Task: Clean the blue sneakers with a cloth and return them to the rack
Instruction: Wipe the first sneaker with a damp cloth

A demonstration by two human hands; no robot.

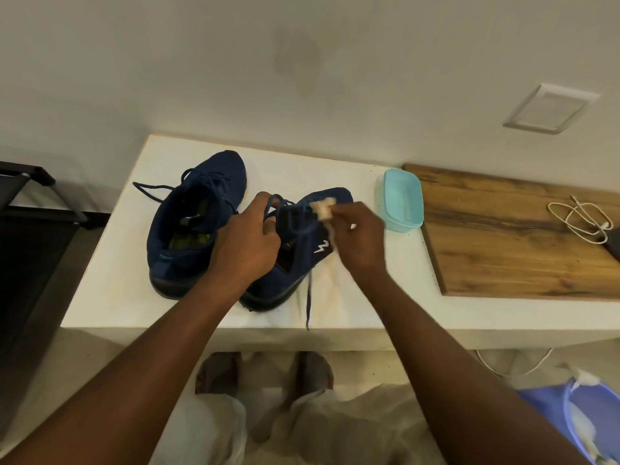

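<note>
Your white table point(110, 263) ends at its left edge just beside the dark rack point(30, 182). A bare strip runs along the front edge. The board point(503, 236) covers the table's right part. Both sneakers stand on the table. The left sneaker point(188, 223) sits mid-table. The right sneaker point(302, 263) has its heel near the front edge, and a lace point(308, 297) hangs over that edge. The tub point(402, 203) sits between that shoe's toe and the board. Your left hand point(248, 243) has its fingers curled round the right sneaker's laces. Your right hand point(359, 239), blurred, pinches the cloth point(322, 208) against its tongue.
</note>
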